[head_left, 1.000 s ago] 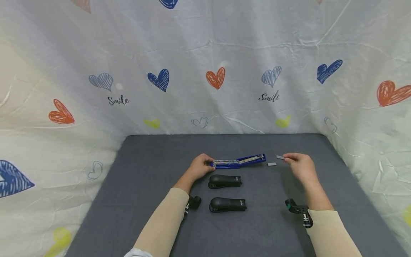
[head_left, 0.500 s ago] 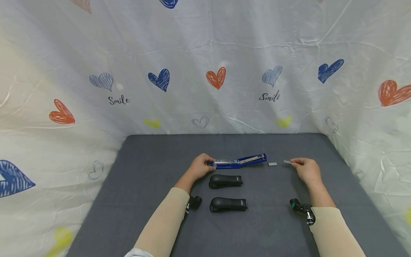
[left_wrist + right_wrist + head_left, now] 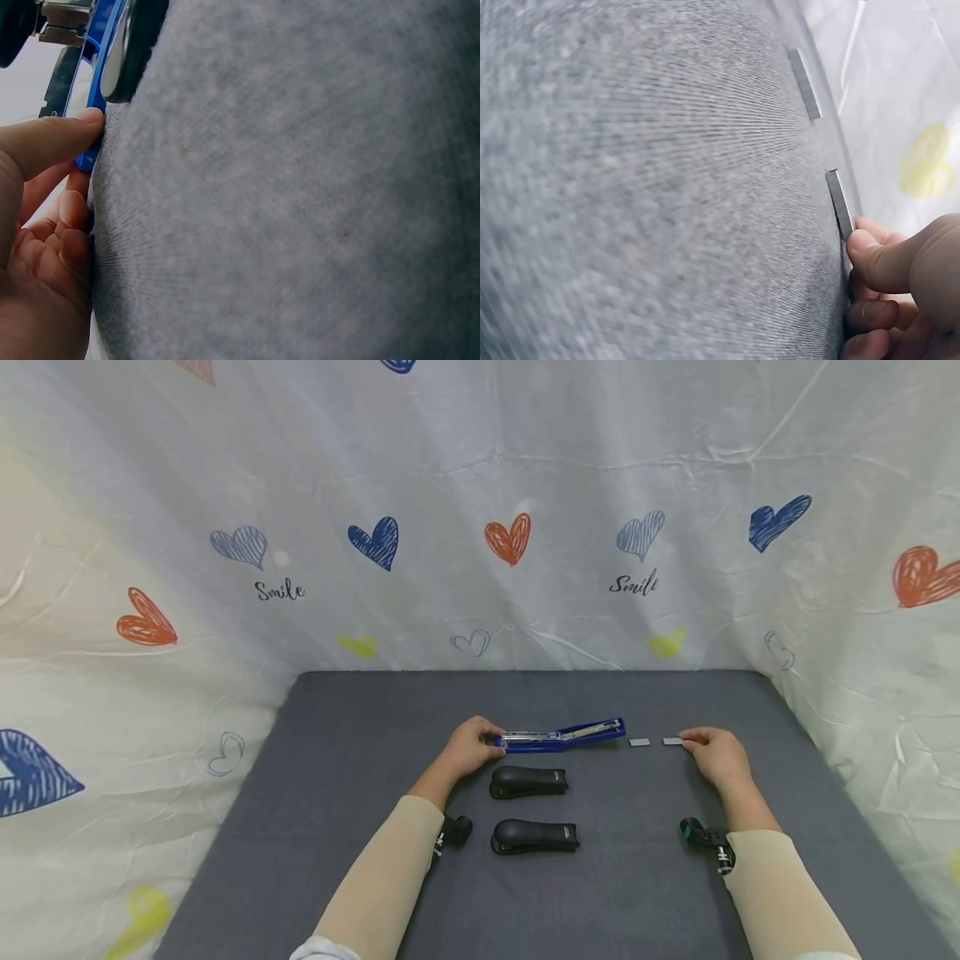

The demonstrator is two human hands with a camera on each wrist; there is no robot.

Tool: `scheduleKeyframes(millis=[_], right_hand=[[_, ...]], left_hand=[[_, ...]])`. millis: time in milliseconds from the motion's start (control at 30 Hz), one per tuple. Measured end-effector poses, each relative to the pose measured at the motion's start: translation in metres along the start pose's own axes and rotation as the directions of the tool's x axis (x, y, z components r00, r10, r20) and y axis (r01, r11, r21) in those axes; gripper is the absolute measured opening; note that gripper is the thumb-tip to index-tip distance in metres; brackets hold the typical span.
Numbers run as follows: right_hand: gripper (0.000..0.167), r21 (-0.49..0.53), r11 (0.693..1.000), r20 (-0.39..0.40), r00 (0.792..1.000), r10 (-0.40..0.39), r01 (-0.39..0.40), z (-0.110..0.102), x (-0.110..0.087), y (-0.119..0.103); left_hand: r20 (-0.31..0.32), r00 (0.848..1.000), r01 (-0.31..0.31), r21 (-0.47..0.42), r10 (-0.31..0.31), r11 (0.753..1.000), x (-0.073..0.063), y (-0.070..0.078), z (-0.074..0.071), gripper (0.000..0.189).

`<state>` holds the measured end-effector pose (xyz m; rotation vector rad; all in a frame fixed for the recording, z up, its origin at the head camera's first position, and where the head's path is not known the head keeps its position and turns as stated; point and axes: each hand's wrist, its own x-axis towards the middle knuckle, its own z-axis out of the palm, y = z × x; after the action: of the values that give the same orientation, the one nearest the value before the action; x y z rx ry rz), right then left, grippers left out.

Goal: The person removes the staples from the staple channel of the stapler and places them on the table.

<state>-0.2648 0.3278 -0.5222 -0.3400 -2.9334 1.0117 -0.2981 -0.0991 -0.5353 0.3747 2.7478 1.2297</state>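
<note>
A blue stapler (image 3: pixel 530 747) lies opened out on the grey table, its lid swung over to the right and its metal staple channel showing. My left hand (image 3: pixel 470 747) pinches the stapler's left end between thumb and fingers, as the left wrist view (image 3: pixel 90 161) also shows. Between right thumb and forefinger, my right hand (image 3: pixel 718 757) pinches the end of a small strip of staples (image 3: pixel 839 202), low at the table. A second strip of staples (image 3: pixel 639 742) lies on the cloth between that one and the stapler's lid.
Two black staplers lie nearer to me, one (image 3: pixel 529 782) just below the blue stapler and another (image 3: pixel 536 837) closer still. The grey table (image 3: pixel 360 718) ends at a white curtain (image 3: pixel 427 460) printed with hearts.
My right hand has moved right and lowered its staple strip to the table, right of the other strip. The left hand stays on the blue stapler.
</note>
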Motion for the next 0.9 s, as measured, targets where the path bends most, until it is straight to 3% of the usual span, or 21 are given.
scheduleKeyframes(millis=[467, 667, 900], right_hand=[[0.031, -0.024, 0.999, -0.01, 0.999, -0.032, 0.032, 0.0, -0.002, -0.005], [0.037, -0.001, 0.999, -0.011, 0.999, -0.045, 0.045, -0.003, -0.009, -0.024], [0.039, 0.029, 0.991, -0.012, 0.991, -0.131, 0.132, -0.011, -0.023, -0.049]], left_hand=[[-0.002, 1.0, -0.012, 0.003, 0.012, 1.0, 0.002, 0.001, -0.001, 0.031], [-0.01, 1.0, -0.006, -0.01, 0.006, 1.0, -0.003, 0.001, -0.001, 0.036], [-0.021, 0.999, -0.028, -0.092, 0.026, 0.995, -0.014, -0.001, -0.001, 0.044]])
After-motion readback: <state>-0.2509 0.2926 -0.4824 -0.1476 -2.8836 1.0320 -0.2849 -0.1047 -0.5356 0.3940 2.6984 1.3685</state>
